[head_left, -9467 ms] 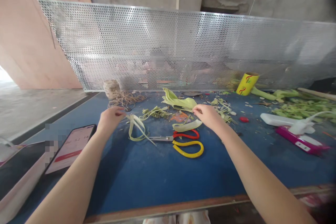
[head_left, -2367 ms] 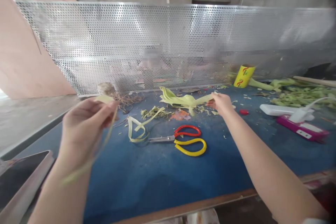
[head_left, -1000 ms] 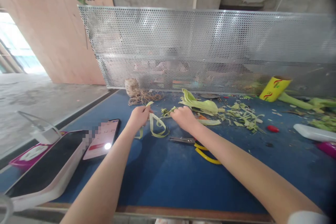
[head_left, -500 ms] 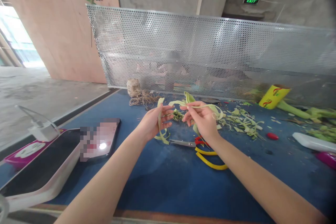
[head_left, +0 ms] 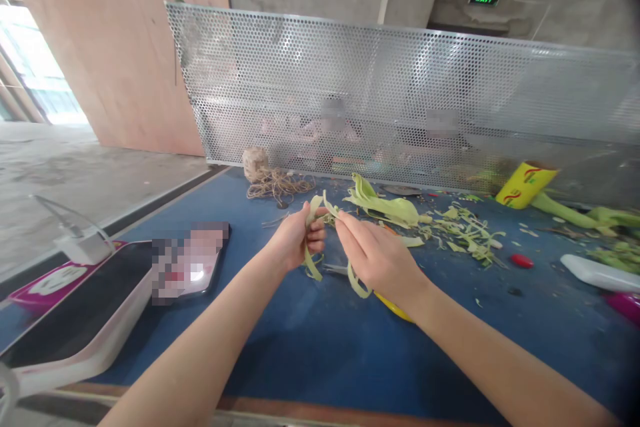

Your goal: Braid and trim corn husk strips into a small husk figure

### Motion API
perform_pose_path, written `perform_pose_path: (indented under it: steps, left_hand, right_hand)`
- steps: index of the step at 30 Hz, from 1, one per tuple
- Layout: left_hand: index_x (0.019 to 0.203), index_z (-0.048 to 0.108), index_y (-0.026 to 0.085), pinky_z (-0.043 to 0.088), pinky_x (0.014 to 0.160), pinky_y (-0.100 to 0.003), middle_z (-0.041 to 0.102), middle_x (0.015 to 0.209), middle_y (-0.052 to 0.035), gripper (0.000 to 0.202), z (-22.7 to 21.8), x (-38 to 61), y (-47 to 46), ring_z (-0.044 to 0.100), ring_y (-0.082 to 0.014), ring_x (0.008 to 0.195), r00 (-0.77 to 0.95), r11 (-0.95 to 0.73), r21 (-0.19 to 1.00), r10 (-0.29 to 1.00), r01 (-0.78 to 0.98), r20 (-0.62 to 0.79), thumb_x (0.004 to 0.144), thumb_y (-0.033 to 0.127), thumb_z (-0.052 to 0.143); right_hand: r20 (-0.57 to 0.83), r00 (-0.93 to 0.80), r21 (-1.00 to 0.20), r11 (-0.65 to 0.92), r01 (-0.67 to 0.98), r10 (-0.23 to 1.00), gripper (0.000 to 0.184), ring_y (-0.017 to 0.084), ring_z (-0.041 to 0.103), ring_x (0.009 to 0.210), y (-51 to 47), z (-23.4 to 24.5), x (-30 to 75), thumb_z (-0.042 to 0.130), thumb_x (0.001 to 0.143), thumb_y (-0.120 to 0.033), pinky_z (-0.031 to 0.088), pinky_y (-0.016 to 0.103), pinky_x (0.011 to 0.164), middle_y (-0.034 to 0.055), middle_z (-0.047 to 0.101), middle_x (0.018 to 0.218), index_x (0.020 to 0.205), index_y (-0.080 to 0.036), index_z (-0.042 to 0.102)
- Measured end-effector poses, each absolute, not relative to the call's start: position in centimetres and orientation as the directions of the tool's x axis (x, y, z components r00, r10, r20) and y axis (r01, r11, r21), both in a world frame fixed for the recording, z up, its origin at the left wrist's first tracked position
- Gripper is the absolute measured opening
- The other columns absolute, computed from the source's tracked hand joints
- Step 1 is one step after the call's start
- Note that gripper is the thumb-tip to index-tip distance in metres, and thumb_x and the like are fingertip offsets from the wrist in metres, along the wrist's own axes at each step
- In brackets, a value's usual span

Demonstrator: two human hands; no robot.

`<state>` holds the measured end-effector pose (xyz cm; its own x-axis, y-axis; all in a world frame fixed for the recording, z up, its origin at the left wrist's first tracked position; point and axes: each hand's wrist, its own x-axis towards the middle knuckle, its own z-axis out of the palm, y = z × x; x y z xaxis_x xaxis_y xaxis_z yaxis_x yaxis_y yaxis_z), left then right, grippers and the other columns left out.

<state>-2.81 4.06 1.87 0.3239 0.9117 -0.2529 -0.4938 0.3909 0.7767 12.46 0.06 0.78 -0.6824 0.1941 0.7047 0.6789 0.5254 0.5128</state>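
Observation:
My left hand point(head_left: 295, 243) is closed round a pale green leaf strip point(head_left: 311, 260), which loops up over the fingers and hangs down below them. My right hand point(head_left: 377, 257) pinches the same strip's other end near its top, and a curl of it point(head_left: 356, 285) droops under the palm. Both hands are held close together above the blue table point(head_left: 280, 347). The scissors lie under my right hand; only a bit of their yellow handle point(head_left: 393, 307) shows.
A heap of green leaves point(head_left: 385, 203) and trimmings point(head_left: 465, 230) lies behind my hands. A ball of twine point(head_left: 263, 170) stands at the perforated metal screen point(head_left: 400, 93). A phone point(head_left: 193, 267) and a white tray point(head_left: 75, 320) lie at left, a yellow roll point(head_left: 525, 183) at right.
My hands have drawn closer together and lower, and the right hand now covers the scissors. The strip stretched between the hands has slackened into loops.

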Motion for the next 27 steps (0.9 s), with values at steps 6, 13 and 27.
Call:
perform_pose_path:
  steps: [6, 13, 27]
  left_hand:
    - [0.073, 0.055, 0.013, 0.023, 0.032, -0.015, 0.035, 0.046, 0.0058, 0.039, 1.7, -1.6, 3.3, 0.030, -0.0046, 0.033, 0.297, 0.368, 0.804, 0.922, -0.468, -0.249, 0.089, 0.040, 0.032]
    - [0.061, 0.049, 0.015, 0.025, 0.035, -0.015, 0.035, 0.044, 0.0070, 0.029, 1.1, -1.2, 2.8, 0.033, -0.0049, 0.036, 0.315, 0.366, 0.825, 0.918, -0.431, -0.242, 0.079, 0.038, 0.056]
    - [0.055, 0.029, 0.019, 0.020, 0.036, -0.016, 0.020, 0.047, 0.0076, 0.047, 1.5, -0.9, 1.7, 0.020, -0.0067, 0.038, 0.767, 0.596, 0.785, 0.579, -0.168, -0.275, 0.083, 0.057, 0.031]
  right_hand:
    - [0.650, -0.720, 0.599, 0.418, 0.683, 0.244, 0.030, 0.018, 0.058, 0.062, 0.0, -0.2, 11.6, 0.037, 0.083, -0.004, 0.047, 0.034, 0.054, 0.0167, 0.066, 0.096, 0.095, -0.009, 0.063]
    - [0.611, -0.731, 0.468, 0.607, 0.642, 0.303, 0.030, 0.020, 0.058, 0.078, -1.0, -0.1, 11.8, 0.036, 0.083, -0.005, 0.046, 0.034, 0.068, 0.0145, 0.064, 0.099, 0.106, -0.008, 0.055]
    - [0.396, -0.165, -0.784, 0.426, 0.452, 0.903, 0.013, 0.017, 0.062, 0.065, 1.8, 0.5, 14.4, 0.053, 0.077, -0.029, 0.049, 0.029, 0.063, 0.0039, 0.066, 0.070, 0.072, -0.018, 0.059]
